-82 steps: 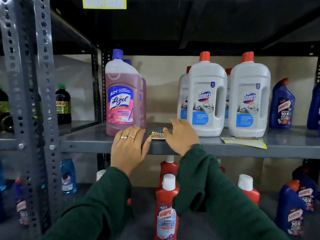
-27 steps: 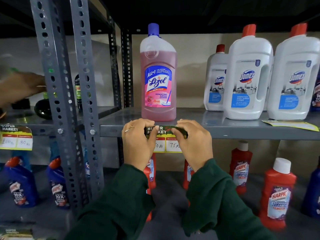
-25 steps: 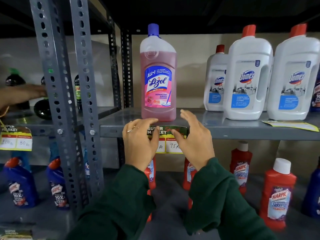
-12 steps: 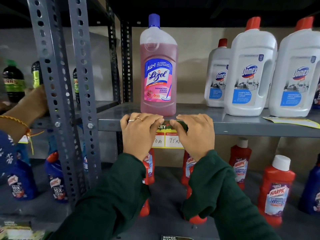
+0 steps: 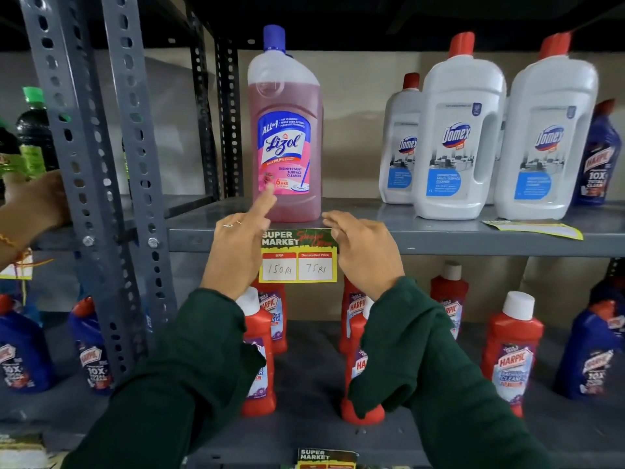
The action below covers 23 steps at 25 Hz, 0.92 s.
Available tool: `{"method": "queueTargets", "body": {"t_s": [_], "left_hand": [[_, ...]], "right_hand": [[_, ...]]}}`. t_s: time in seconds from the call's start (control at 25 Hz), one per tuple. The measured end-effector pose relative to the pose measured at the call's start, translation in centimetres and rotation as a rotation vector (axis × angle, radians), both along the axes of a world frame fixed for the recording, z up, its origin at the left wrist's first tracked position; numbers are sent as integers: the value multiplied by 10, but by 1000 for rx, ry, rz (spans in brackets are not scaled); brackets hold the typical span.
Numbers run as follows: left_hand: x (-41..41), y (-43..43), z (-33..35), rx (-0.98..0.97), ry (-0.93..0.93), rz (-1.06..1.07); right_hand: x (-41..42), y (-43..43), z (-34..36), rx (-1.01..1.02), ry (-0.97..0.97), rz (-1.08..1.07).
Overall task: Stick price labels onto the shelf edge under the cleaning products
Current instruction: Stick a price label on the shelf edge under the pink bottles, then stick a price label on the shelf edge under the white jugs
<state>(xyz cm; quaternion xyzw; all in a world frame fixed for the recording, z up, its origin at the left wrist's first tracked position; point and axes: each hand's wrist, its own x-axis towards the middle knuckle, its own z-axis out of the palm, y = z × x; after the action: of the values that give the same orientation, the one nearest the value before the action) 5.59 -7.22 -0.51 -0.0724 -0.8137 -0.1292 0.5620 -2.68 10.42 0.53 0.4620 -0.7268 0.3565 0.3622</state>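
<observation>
A yellow price label (image 5: 299, 255) headed "SUPER MARKET" hangs from the grey shelf edge (image 5: 473, 243), just below a pink Lizol bottle (image 5: 285, 130). It reads 150 Rs and 75 Rs. My left hand (image 5: 236, 248) is at the label's left side, holding nothing, its index finger stretched up to the foot of the bottle. My right hand (image 5: 362, 248) is at the label's right side, with curved fingertips at its top right corner and nothing gripped.
White Domex bottles (image 5: 456, 140) stand on the shelf to the right, with a loose label (image 5: 534, 228) lying in front of them. Red Harpic bottles (image 5: 510, 353) fill the shelf below, whose edge carries another label (image 5: 326, 458). Another person's hand (image 5: 33, 201) reaches into the left bay.
My hands, which lay flat pressing the label onto the shelf edge, have lifted and parted. The label's whole face shows now. My left index finger has risen to the Lizol bottle.
</observation>
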Motion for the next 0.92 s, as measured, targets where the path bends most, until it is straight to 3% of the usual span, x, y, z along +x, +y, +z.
{"method": "queueTargets", "body": {"t_s": [0.2, 0.36, 0.52, 0.6, 0.76, 0.92], "left_hand": [[-1, 30, 15, 235, 70, -126], [-34, 99, 31, 17, 98, -158], [-85, 178, 26, -149, 0, -54], [-109, 208, 11, -187, -77, 121], [-127, 226, -4, -161, -91, 387], [-128, 229, -3, -79, -74, 366]], "right_hand": [[-5, 45, 24, -83, -286, 210], [-45, 121, 55, -257, -163, -146], [-110, 187, 69, 212, -301, -510], [-122, 204, 61, 393, -420, -582], [-130, 214, 46, 386, -338, -503], [-116, 232, 47, 146, -216, -267]]}}
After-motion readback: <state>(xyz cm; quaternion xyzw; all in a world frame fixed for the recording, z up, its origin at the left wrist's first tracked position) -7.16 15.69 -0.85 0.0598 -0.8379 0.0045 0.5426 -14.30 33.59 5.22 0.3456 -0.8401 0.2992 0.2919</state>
